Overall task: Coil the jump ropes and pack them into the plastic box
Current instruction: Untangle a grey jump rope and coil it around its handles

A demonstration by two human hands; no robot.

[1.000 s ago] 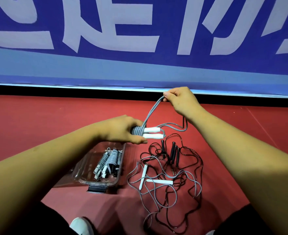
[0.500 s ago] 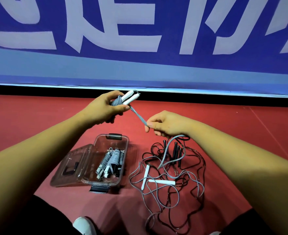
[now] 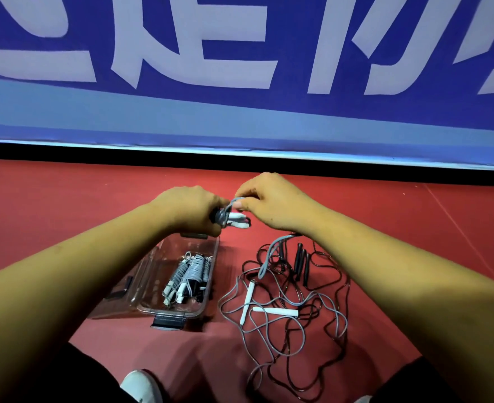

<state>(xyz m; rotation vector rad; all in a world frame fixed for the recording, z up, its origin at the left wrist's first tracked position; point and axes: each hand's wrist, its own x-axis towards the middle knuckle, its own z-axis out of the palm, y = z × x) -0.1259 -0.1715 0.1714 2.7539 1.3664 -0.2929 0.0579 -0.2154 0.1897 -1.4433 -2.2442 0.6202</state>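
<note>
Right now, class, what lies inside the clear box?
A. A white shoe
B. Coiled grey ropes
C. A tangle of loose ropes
B: the coiled grey ropes lie bundled inside the box, while the loose tangle lies outside, to its right.

Box (image 3: 164,257) holds coils (image 3: 189,271) (loose ropes (image 3: 274,311) tangled).

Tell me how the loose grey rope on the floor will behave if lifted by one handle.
Likely floppy: the grey rope lies in slack loops. Probably snags, since the black rope tangles through it. Its white handles look stiff.
</note>
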